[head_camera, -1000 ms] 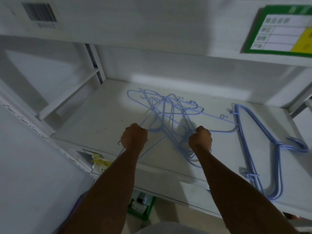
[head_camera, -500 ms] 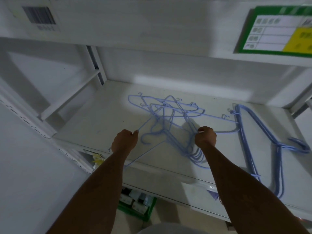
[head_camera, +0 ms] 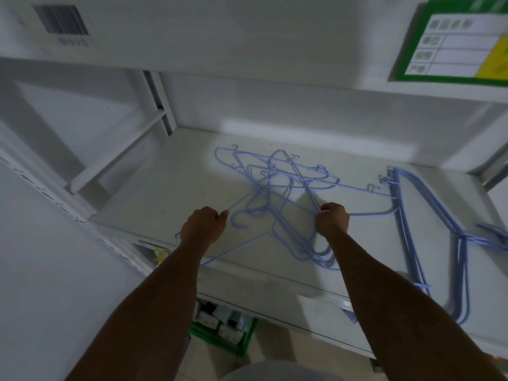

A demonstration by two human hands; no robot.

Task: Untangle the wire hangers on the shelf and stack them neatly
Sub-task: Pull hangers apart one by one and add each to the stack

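Observation:
A tangle of light-blue wire hangers (head_camera: 277,182) lies on the white shelf (head_camera: 170,193), spreading from the middle toward the back. My left hand (head_camera: 203,228) grips one hanger at the tangle's left side; that hanger's lower bar runs out over the shelf's front edge. My right hand (head_camera: 332,220) pinches a bunch of wires on the tangle's right side, with looped ends hanging just below it. A stack of blue hangers (head_camera: 428,224) lies flat on the right part of the shelf, apart from both hands.
An upper shelf with a barcode label (head_camera: 63,22) and a green-framed sign (head_camera: 456,39) overhangs the work area. A white upright post (head_camera: 159,103) stands at the back left. Below the shelf sits a green crate (head_camera: 228,334) with small boxes.
My left hand has pulled its hanger leftward and toward me, away from the tangle. My right hand stayed on the bunch of wires. The tangle has spread out slightly.

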